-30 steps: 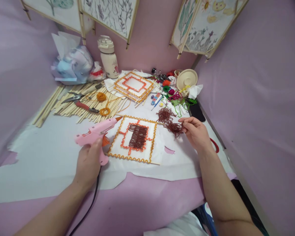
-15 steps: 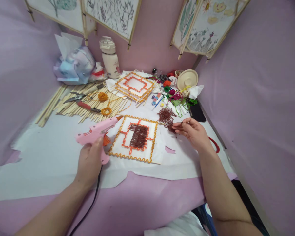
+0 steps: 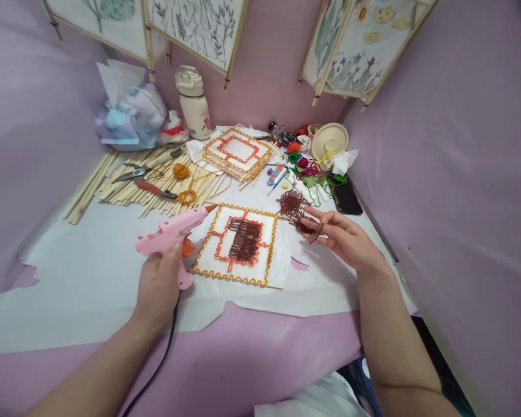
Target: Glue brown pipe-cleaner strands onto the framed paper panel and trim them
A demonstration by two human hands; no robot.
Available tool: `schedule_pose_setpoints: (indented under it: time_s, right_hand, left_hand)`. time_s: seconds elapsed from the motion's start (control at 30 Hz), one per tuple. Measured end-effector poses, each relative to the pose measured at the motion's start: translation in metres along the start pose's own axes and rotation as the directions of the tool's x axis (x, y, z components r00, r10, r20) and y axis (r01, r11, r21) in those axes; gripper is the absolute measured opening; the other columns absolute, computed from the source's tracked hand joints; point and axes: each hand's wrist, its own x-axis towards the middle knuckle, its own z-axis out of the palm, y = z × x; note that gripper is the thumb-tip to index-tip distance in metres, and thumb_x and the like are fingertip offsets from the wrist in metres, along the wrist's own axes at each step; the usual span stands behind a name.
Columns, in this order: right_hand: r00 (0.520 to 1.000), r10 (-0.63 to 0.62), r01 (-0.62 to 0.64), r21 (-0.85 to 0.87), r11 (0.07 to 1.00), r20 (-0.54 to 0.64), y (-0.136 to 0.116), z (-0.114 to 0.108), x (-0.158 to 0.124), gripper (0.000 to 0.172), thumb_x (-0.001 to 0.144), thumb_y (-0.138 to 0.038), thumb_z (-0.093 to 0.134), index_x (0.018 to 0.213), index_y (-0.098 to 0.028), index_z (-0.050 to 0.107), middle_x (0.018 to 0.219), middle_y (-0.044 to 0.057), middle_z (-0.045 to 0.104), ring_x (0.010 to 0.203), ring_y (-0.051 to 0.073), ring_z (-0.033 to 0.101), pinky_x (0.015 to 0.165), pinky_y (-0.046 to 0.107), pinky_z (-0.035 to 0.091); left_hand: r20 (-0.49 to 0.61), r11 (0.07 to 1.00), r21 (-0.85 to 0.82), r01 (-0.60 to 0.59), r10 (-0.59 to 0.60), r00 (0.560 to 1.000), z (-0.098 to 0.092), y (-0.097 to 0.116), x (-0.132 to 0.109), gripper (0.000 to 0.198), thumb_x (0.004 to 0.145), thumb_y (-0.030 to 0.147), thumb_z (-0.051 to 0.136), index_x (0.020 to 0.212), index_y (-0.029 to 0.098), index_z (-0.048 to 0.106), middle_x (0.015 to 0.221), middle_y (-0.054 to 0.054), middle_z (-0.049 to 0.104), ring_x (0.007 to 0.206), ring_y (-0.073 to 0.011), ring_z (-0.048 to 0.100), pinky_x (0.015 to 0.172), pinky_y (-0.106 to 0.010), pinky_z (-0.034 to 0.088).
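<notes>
On the worktop (image 3: 87,272), I see one panel (image 3: 209,255) lying nearer the front edge. The glue gun (image 3: 169,229), in the left hand (image 3: 158,284), is at its left, nozzle near its back left corner. To the right, loose yarn (image 3: 292,203) lies beside the right hand (image 3: 345,234); a phone (image 3: 349,200) is by the right edge. Toward the back left corner, shears (image 3: 147,185) rest on sticks (image 3: 82,200); behind, a bottle (image 3: 194,113) stands.

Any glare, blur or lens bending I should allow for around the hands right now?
Head view: lighting looks soft, no strong glare on the pink glue gun; head view: the brown yarn near the right hand is too fine to separate every strand; head view: wide-angle stretch seems to lengthen the left forearm, and the extreme top right corner darkens.
</notes>
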Motion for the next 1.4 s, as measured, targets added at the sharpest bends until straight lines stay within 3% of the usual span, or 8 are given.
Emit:
schedule_pose_setpoints:
  time_s: [0.17, 0.3, 0.4, 0.67, 0.9, 1.13, 1.3, 1.4]
  right_hand:
    - [0.996, -0.063, 0.033, -0.382, 0.924, -0.067, 0.006, -0.005, 0.002, 0.02, 0.083, -0.038, 0.064, 0.078, -0.02, 0.056, 0.128, 0.006, 0.061, 0.074, 0.014, 0.065, 0.062, 0.03, 0.051]
    - [0.987, -0.152, 0.104, -0.526, 0.844, -0.048, 0.006, -0.008, 0.004, 0.016, 0.082, -0.034, 0.062, 0.076, -0.02, 0.058, 0.119, 0.007, 0.066, 0.092, 0.019, 0.063, 0.079, 0.033, 0.048]
    - [0.984, -0.17, 0.119, -0.494, 0.861, -0.06, 0.006, -0.008, 0.005, 0.014, 0.081, -0.032, 0.062, 0.075, -0.02, 0.059, 0.121, 0.005, 0.065, 0.104, 0.021, 0.059, 0.087, 0.035, 0.044]
    - [0.99, -0.017, -0.018, -0.243, 0.97, -0.138, 0.021, -0.01, 0.013, 0.006, 0.073, -0.024, 0.065, 0.071, -0.021, 0.06, 0.077, 0.0, 0.066, 0.073, 0.014, 0.057, 0.072, 0.028, 0.042]
    - [0.996, 0.007, -0.03, -0.258, 0.966, -0.087, 0.029, -0.002, 0.016, 0.007, 0.075, -0.027, 0.065, 0.073, -0.021, 0.061, 0.085, 0.001, 0.07, 0.071, 0.012, 0.058, 0.067, 0.027, 0.04]
    - [0.997, -0.02, 0.037, -0.264, 0.964, 0.069, 0.021, 0.029, 0.006, 0.015, 0.08, -0.033, 0.064, 0.077, -0.022, 0.055, 0.08, 0.001, 0.068, 0.075, 0.014, 0.061, 0.071, 0.029, 0.046]
    - [0.991, 0.04, -0.01, -0.231, 0.973, 0.126, 0.025, 0.042, 0.002, 0.016, 0.08, -0.035, 0.062, 0.079, -0.022, 0.053, 0.073, -0.001, 0.063, 0.054, 0.01, 0.048, 0.05, 0.025, 0.037]
    - [0.98, 0.012, 0.042, -0.267, 0.963, 0.2, 0.028, 0.05, -0.002, 0.012, 0.08, -0.03, 0.06, 0.079, -0.021, 0.054, 0.073, -0.001, 0.06, 0.057, 0.01, 0.049, 0.053, 0.025, 0.038]
  left_hand:
    - [-0.017, 0.998, 0.064, -0.015, 0.016, 1.0, -0.001, -0.004, 0.001, 0.042, 0.081, 0.052, 0.048, 0.051, 0.023, 0.038, 0.049, 0.002, 0.04, 0.052, -0.0146, 0.04, 0.048, -0.027, 0.034]
    - [-0.001, 0.999, 0.016, -0.031, 0.031, 1.0, 0.001, -0.002, 0.001, 0.039, 0.081, 0.051, 0.049, 0.056, 0.022, 0.044, 0.05, 0.003, 0.041, 0.055, -0.0147, 0.04, 0.05, -0.026, 0.035]
    - [0.007, 1.0, -0.019, -0.022, 0.022, 1.0, 0.002, -0.002, 0.001, 0.037, 0.081, 0.051, 0.049, 0.06, 0.021, 0.048, 0.054, 0.003, 0.044, 0.057, -0.0141, 0.04, 0.052, -0.025, 0.036]
    - [-0.011, 0.998, 0.049, -0.046, 0.047, 0.999, 0.0, -0.004, 0.002, 0.041, 0.081, 0.053, 0.047, 0.056, 0.022, 0.042, 0.052, 0.003, 0.041, 0.055, -0.0133, 0.039, 0.05, -0.026, 0.034]
    - [-0.02, 0.999, 0.033, -0.011, 0.012, 1.0, 0.001, -0.003, 0.002, 0.041, 0.081, 0.051, 0.048, 0.054, 0.022, 0.039, 0.05, 0.004, 0.04, 0.054, -0.0132, 0.039, 0.052, -0.026, 0.034]
    - [0.059, 0.987, -0.15, 0.064, -0.055, 0.997, 0.011, -0.002, -0.007, 0.041, 0.075, 0.055, 0.067, 0.086, 0.016, 0.065, 0.078, -0.003, 0.066, 0.073, -0.0187, 0.059, 0.064, -0.027, 0.045]
    - [0.231, 0.851, -0.463, 0.247, -0.153, 0.961, 0.033, 0.014, -0.02, 0.043, 0.07, 0.047, 0.076, 0.095, 0.016, 0.063, 0.089, -0.003, 0.066, 0.074, -0.0164, 0.062, 0.067, -0.028, 0.05]
    - [0.281, 0.818, -0.509, 0.269, -0.138, 0.95, 0.05, 0.022, -0.029, 0.038, 0.067, 0.042, 0.079, 0.088, 0.015, 0.062, 0.08, -0.001, 0.064, 0.069, -0.0131, 0.059, 0.067, -0.025, 0.049]
